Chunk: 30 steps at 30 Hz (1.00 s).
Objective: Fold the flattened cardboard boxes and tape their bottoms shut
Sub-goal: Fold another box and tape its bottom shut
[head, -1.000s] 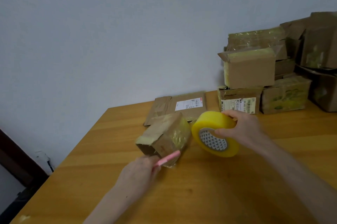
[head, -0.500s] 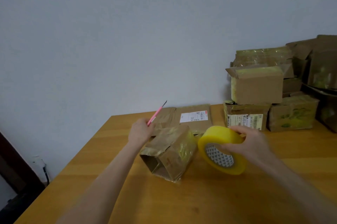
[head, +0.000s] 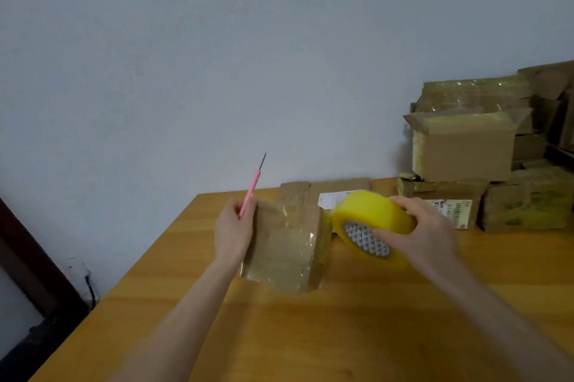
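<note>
1. Gripping a pink knife [head: 252, 192] by its handle, the left hand [head: 234, 228] curls its fingers round it; the thin blade points up and away, toward the wall [head: 217, 55].
2. That same hand rests against the left side of the box [head: 287, 249], a small cardboard one wrapped in shiny clear tape.
3. Whether this box sits on the table [head: 310, 335] or is lifted off it, I cannot tell; it is tilted, near the table's middle.
4. The right hand [head: 416, 232] holds the tape roll [head: 372, 223], fingers wrapped over its yellow rim and thumb by the core, just beside the box's right edge.
5. A flat box [head: 326, 190] lies behind, against the wall.
6. A stack of boxes [head: 466, 148] stands at the far right.
</note>
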Tool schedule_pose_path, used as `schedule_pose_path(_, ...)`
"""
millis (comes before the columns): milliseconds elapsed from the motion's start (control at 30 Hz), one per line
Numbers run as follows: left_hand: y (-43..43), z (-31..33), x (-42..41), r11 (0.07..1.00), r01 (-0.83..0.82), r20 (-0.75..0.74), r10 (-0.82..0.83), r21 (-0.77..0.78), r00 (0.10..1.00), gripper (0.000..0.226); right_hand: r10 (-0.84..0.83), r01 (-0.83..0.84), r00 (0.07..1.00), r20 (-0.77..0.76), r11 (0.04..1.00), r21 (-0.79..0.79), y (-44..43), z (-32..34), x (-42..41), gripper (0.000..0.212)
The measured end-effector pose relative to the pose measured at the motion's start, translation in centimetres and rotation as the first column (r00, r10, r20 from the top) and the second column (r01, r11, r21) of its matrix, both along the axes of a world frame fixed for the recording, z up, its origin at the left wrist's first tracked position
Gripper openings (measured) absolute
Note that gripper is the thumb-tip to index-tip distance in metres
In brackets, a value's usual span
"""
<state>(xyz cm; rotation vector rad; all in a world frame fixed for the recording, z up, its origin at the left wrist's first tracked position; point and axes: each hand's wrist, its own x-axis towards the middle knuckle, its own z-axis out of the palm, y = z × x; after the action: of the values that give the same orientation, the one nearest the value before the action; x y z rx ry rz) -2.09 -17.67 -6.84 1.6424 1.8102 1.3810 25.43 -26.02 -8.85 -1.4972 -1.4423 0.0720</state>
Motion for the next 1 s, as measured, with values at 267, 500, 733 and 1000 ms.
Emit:
schedule_pose_path(267,-3.3,-2.9,-1.2,0.999,0.024,-0.041,-0.026,-0.037,0.999,0.039,0.046,-0.046,0.999,-0.020,0.999,-0.005,-0.9,-1.8,-0.9,0.065)
schedule_pose_path(500,-3.1,-0.5,0.7,0.996,-0.009,0.335,-0.021,0.088,0.942,0.038,-0.030,0.030,1.000,-0.002,0.991,0.132,-1.0,-1.0,-1.9,0.064)
schedule_pose_path(733,-5.2,-2.7,-1.0,1.000,-0.014,0.049,0.013,0.021,0.999,0.035,0.046,-0.065,0.995,0.093,0.975,0.214,-1.9,-2.0,-1.5,0.064)
schedule_pose_path(1000,-5.0,1.4,2.7,0.954,0.194,-0.414,-0.085,0.228,0.906,0.026,0.075,-0.107,0.987,0.145,0.969,0.222,-2.2,-1.8,-1.7,0.061)
